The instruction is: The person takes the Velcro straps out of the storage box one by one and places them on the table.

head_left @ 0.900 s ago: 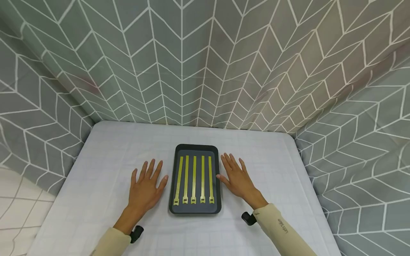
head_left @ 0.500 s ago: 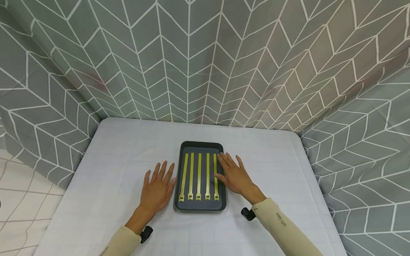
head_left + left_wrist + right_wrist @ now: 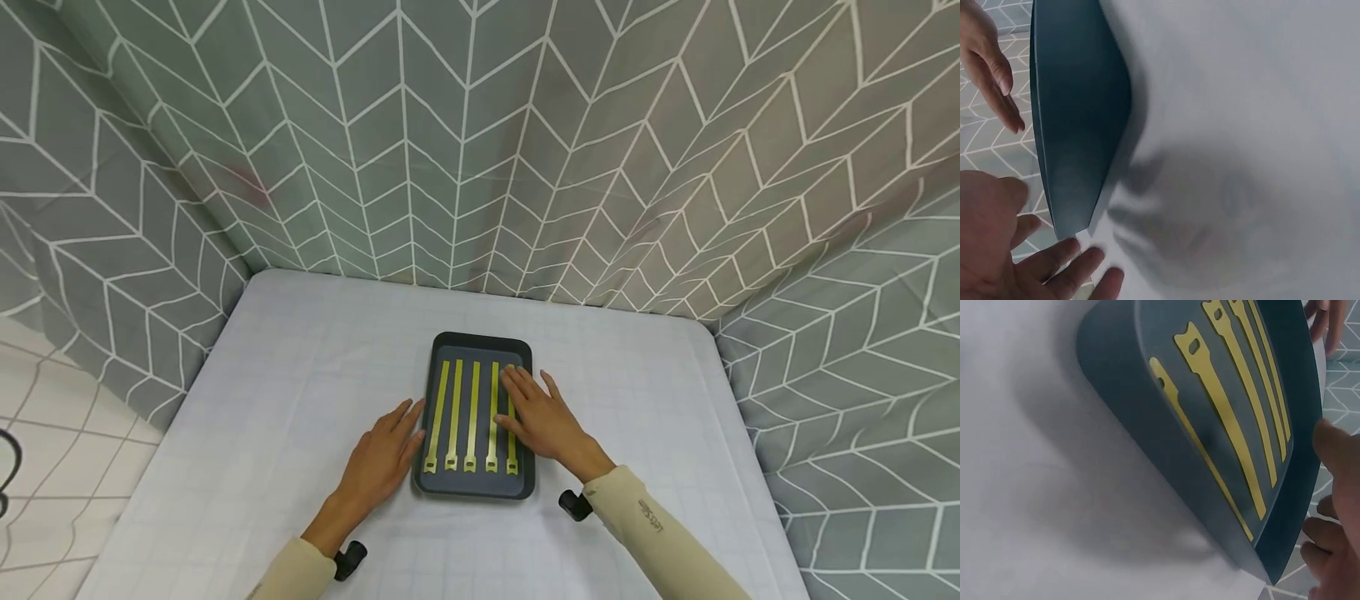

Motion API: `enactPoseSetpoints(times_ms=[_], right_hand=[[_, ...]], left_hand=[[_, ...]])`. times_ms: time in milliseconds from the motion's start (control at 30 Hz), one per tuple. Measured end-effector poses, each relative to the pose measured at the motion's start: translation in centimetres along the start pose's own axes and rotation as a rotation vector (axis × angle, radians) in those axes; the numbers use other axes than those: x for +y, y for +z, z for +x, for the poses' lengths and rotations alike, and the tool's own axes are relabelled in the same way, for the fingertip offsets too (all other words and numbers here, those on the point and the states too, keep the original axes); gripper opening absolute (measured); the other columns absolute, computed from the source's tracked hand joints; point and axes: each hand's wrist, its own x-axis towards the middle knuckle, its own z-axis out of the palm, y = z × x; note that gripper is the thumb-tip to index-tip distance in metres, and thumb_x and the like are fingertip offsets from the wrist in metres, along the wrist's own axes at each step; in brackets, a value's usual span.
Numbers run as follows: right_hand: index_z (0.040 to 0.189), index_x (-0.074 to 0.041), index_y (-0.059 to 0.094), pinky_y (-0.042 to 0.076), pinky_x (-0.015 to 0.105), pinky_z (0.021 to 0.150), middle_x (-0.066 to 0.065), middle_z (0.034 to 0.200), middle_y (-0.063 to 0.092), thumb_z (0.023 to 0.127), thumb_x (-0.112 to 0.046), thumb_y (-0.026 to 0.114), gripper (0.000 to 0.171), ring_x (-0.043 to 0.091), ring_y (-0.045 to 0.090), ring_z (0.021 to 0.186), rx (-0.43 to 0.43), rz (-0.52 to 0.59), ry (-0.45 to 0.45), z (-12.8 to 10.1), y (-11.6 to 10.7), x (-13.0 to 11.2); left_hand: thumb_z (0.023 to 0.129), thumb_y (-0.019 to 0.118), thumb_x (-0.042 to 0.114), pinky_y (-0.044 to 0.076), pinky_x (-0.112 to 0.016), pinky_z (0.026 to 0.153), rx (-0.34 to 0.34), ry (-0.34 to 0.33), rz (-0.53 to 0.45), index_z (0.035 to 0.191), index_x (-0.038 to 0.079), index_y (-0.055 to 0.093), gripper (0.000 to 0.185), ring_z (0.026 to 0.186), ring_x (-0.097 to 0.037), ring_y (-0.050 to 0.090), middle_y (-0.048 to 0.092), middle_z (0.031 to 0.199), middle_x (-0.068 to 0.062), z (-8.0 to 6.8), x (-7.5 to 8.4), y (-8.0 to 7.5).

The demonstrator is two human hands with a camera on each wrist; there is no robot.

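Yellow straps point(image 3: 472, 415), five in dark tray point(image 3: 480, 490) near table's front edge. Right hand point(image 3: 542, 417) flat, fingers straight on rightmost strap point(image 3: 512, 433); left hand point(image 3: 382, 462) open, touching tray's left rim. Step judged: selecting strap; next needs pinching it free.

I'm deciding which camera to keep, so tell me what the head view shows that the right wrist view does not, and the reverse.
Only the head view shows the whole table, the patterned curtain, the left hand at the tray's left edge, both sleeves, and all five yellow straps. Only the right wrist view shows the tray's outer side wall close up and the slotted heads of the straps in detail. Both show the dark tray, yellow straps lying lengthwise in it, and the right hand over the tray.
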Motion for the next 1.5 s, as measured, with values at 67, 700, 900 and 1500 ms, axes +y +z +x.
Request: enactPoseSetpoints(times_ms=[67,700,900,1500], right_hand=[[0.156,-0.003,0.033,0.016,0.059,0.120,0.015,0.160,0.035,0.101,-0.047,0.054,0.073,0.032,0.029,0.150,-0.017,0.000,-0.019,0.2,0.0,-0.1],[0.148,-0.006,0.047,0.018,0.059,0.120,0.014,0.160,0.036,0.101,-0.044,0.055,0.061,0.032,0.031,0.149,-0.187,-0.016,-0.136,3.2,-0.3,-2.0],[0.144,-0.010,0.053,0.031,0.053,0.117,0.009,0.152,0.046,0.098,-0.040,0.064,0.056,0.029,0.041,0.142,-0.216,-0.055,-0.231,4.4,-0.5,-2.9],[0.125,-0.011,0.065,0.044,0.035,0.107,0.003,0.126,0.064,0.093,-0.014,0.072,0.033,0.021,0.056,0.125,-0.290,0.116,-0.507,10.8,-0.8,-3.9]], left_hand=[[0.101,0.061,0.026,0.050,-0.055,0.095,-0.019,-0.019,-0.044,0.150,0.014,0.047,0.052,0.127,-0.037,0.055,0.054,0.143,-0.017,-0.1,-0.1,0.1],[0.091,0.067,-0.006,0.052,-0.023,0.070,-0.143,-0.030,-0.477,0.141,-0.001,0.053,0.052,0.079,-0.008,0.059,0.058,0.109,-0.013,-0.6,-1.1,0.4],[0.088,0.067,-0.011,0.053,-0.023,0.072,-0.249,-0.043,-0.630,0.145,-0.003,0.046,0.061,0.082,-0.013,0.062,0.052,0.116,-0.020,-0.7,-1.6,-0.4],[0.088,0.071,-0.004,0.052,-0.024,0.070,-0.292,-0.078,-0.751,0.145,0.003,0.047,0.062,0.085,-0.017,0.064,0.053,0.116,-0.020,-0.2,-2.3,-0.6]])
